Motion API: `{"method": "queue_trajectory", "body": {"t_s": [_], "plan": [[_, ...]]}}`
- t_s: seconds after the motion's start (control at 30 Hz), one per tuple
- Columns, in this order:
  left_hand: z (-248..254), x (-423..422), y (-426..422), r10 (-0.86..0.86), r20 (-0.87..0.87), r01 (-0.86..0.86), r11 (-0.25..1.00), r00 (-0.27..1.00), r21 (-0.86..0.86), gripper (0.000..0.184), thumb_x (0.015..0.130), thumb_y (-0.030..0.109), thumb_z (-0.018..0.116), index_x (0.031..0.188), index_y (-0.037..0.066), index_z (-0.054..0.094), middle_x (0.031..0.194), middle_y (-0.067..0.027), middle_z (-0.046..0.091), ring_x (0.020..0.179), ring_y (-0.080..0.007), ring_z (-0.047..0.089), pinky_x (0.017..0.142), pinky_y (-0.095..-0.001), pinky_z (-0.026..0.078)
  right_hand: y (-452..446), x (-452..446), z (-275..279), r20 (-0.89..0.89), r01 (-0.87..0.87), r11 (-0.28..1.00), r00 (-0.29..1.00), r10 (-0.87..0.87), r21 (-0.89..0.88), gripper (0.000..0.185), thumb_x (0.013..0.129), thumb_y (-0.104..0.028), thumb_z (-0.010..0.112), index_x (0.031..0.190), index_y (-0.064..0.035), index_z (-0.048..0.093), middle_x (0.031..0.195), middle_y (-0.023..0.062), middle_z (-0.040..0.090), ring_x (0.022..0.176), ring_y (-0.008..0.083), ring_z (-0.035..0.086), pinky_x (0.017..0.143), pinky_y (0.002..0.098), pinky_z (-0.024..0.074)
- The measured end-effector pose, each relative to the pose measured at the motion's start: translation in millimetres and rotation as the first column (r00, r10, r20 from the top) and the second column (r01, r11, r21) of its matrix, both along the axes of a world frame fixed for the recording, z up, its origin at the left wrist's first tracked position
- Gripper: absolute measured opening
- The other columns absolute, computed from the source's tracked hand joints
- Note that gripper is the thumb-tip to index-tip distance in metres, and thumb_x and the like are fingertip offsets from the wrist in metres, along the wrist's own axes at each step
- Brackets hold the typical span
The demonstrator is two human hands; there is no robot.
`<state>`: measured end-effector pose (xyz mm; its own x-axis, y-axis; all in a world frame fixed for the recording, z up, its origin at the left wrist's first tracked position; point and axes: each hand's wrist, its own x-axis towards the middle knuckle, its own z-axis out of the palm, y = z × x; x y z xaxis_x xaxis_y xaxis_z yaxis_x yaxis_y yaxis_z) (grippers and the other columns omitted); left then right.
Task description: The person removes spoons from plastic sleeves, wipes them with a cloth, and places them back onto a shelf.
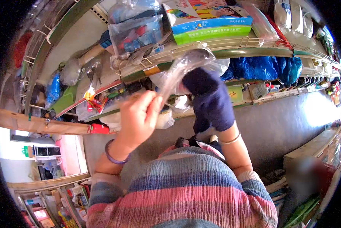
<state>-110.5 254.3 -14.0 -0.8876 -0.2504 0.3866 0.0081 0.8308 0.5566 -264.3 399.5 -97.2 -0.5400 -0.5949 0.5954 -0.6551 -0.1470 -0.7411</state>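
Note:
My left hand (140, 114) is closed around the handle end of a ladle (199, 57) in clear plastic wrapping. The ladle slants up to the right, its rounded bowl at the shelf edge. My right hand (214, 104) is covered by a dark blue cloth or mitt, just below the bowl; its fingers are hidden. Part of the blue fabric overlaps the wrapped ladle, and I cannot tell whether it presses on it. A purple bangle circles my left wrist, a thin pale one my right.
Ahead, a shelf holds a colourful box (212, 22) and a clear bag (136, 36). Below it lie blue plastic bags (258, 68) and a clear bottle (261, 90). A green bin (67, 100) stands left. A wooden unit (311, 146) is at the right; grey floor (261, 121) lies between.

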Motion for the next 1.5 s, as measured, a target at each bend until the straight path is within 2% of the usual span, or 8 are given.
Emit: {"method": "queue_trajectory", "body": {"t_s": [0.03,0.13,0.4,0.5,0.6,0.97,1.37,1.5], "plan": [[-7,-3,5,-0.016,-0.033,0.016,1.000,0.999,-0.009,0.009,0.085,0.009,0.058,0.078,0.003,0.059,0.056,-0.0128,0.054,0.048,-0.0262,0.056,0.045,-0.0342,0.039,-3,21,15,0.109,-0.003,0.998,0.994,0.010,-0.062,0.029,0.068,-0.006,0.062,0.096,-0.0002,0.061,0.099,0.0171,0.062,0.090,0.0326,0.058,0.084,0.0357,0.0452],[-24,-9,20,-0.034,-0.078,0.035,0.999,0.996,0.011,0.009,0.084,0.010,0.059,0.078,0.003,0.060,0.056,-0.0126,0.056,0.048,-0.0279,0.058,0.045,-0.0351,0.042,-6,30,18,-0.410,0.382,0.923,0.850,-0.329,0.050,0.031,0.065,-0.005,0.065,0.095,-0.0005,0.058,0.084,0.0152,0.060,0.082,0.0324,0.058,0.077,0.0347,0.0449],[-38,-2,27,-0.030,-0.180,0.046,0.995,0.983,0.085,0.005,0.082,0.004,0.062,0.083,-0.001,0.062,0.061,-0.0144,0.059,0.052,-0.0243,0.060,0.048,-0.0310,0.043,-24,24,44,0.085,0.399,0.915,0.911,-0.403,0.061,0.011,0.074,-0.005,0.057,0.085,-0.0035,0.056,0.076,0.0158,0.056,0.069,0.0326,0.057,0.060,0.0360,0.0444],[-36,-3,26,0.010,-0.195,0.007,0.996,0.981,0.088,0.003,0.081,0.002,0.061,0.082,-0.001,0.061,0.060,-0.0140,0.058,0.051,-0.0241,0.059,0.048,-0.0308,0.043,-18,36,48,-0.156,0.424,0.885,0.903,-0.399,0.194,0.015,0.076,-0.006,0.054,0.090,-0.0043,0.058,0.080,0.0169,0.056,0.071,0.0343,0.057,0.062,0.0364,0.0455],[-40,-7,25,0.044,-0.226,-0.028,0.997,0.973,0.075,0.002,0.081,0.002,0.061,0.080,-0.001,0.061,0.060,-0.0140,0.057,0.050,-0.0242,0.058,0.047,-0.0308,0.043,-27,50,31,-0.323,0.419,0.908,0.856,-0.403,-0.022,0.018,0.072,-0.013,0.058,0.089,-0.0074,0.054,0.079,0.0175,0.055,0.070,0.0374,0.057,0.059,0.0444,0.0454],[-44,5,27,0.064,-0.273,-0.050,0.997,0.960,0.058,0.007,0.085,0.004,0.059,0.081,-0.002,0.061,0.059,-0.0091,0.057,0.051,-0.0136,0.054,0.048,-0.0287,0.040,-16,19,53,-0.285,0.550,0.818,0.768,-0.574,-0.166,0.028,0.071,-0.005,0.057,0.099,-0.0049,0.056,0.085,0.0190,0.056,0.079,0.0398,0.053,0.068,0.0459,0.0437],[-47,-12,26,0.104,-0.344,-0.074,0.992,0.933,0.100,0.002,0.081,0.002,0.061,0.081,0.000,0.061,0.058,-0.0142,0.055,0.049,-0.0259,0.057,0.047,-0.0318,0.043,-32,33,32,-0.316,0.194,0.964,0.940,-0.129,0.183,0.024,0.073,-0.011,0.056,0.096,-0.0055,0.056,0.087,0.0170,0.059,0.083,0.0355,0.057,0.071,0.0416,0.0468],[-48,-15,20,0.097,-0.285,-0.086,0.995,0.954,0.049,0.006,0.081,0.006,0.063,0.081,0.000,0.062,0.060,-0.0145,0.056,0.051,-0.0264,0.058,0.049,-0.0319,0.044,-38,43,22,-0.222,0.187,0.982,0.957,-0.187,-0.020,0.028,0.069,-0.016,0.060,0.095,-0.0054,0.058,0.085,0.0166,0.057,0.081,0.0346,0.057,0.064,0.0445,0.0464]]}}
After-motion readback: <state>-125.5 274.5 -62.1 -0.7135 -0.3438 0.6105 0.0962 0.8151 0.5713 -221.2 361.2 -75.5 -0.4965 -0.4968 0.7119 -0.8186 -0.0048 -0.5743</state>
